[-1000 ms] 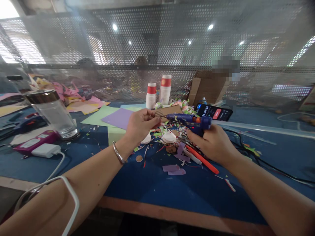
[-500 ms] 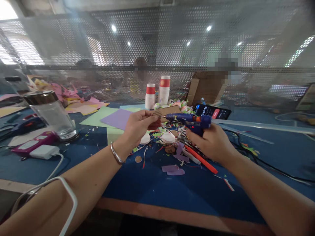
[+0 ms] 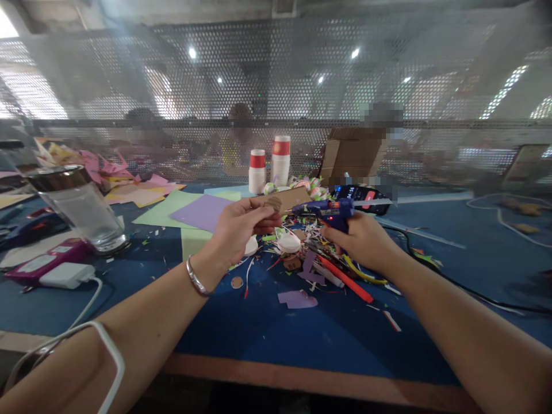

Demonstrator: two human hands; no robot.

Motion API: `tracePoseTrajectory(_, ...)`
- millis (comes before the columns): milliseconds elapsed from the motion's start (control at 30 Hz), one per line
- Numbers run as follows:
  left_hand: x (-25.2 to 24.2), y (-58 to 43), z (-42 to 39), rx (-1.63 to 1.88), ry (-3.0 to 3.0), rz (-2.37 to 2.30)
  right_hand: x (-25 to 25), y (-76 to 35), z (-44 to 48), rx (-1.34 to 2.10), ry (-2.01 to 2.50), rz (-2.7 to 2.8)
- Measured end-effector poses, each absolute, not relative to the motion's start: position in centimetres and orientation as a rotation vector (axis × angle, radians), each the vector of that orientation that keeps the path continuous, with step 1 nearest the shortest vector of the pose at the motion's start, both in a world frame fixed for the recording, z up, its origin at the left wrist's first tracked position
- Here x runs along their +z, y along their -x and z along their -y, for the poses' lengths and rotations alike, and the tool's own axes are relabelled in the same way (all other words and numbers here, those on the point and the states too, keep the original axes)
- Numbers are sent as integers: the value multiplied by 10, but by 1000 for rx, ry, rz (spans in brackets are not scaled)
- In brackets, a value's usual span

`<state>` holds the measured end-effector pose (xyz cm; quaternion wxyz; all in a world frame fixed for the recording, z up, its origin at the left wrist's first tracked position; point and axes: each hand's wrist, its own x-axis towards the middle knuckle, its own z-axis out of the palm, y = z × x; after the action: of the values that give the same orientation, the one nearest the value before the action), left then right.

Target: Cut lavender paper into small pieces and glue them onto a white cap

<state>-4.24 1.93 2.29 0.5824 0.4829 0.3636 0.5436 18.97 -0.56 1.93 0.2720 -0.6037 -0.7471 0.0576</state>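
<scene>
Between the thumb and fingers of my left hand (image 3: pixel 241 230) is a small brown cardboard disc (image 3: pixel 273 202), held up over the table. My right hand (image 3: pixel 362 238) grips a blue hot glue gun (image 3: pixel 323 208) by its handle; a red light glows on it and a clear glue stick (image 3: pixel 374 202) juts from its back. The gun's nozzle points left at the disc, with a small gap between them. Under the hands lie paper scraps, a white round piece (image 3: pixel 288 242) and an orange-red pen-like tool (image 3: pixel 347 280). Another cardboard disc (image 3: pixel 237 282) lies nearer to me.
Green (image 3: pixel 157 208) and purple paper (image 3: pixel 202 211) lie left of centre. A glass jar (image 3: pixel 81 210) and a magenta box with a white plug (image 3: pixel 69 275) stand at left. Behind are stacked paper cups (image 3: pixel 281 164), a cardboard box (image 3: pixel 351 155) and a phone (image 3: pixel 366 197).
The glue gun's nozzle has drawn back to the right from the cardboard disc. My left hand has turned so the disc's face shows more. The view has shifted slightly.
</scene>
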Motion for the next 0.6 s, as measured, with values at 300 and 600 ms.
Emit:
tracePoseTrajectory(300, 19, 44, -21, 1171, -1160, -835, 17, -217, -9, 665, 1725, 1549)
tracePoseTrajectory(600, 18, 47, -22, 1062, -1245, -812, 7, -238, -24, 775, 1847, 1372)
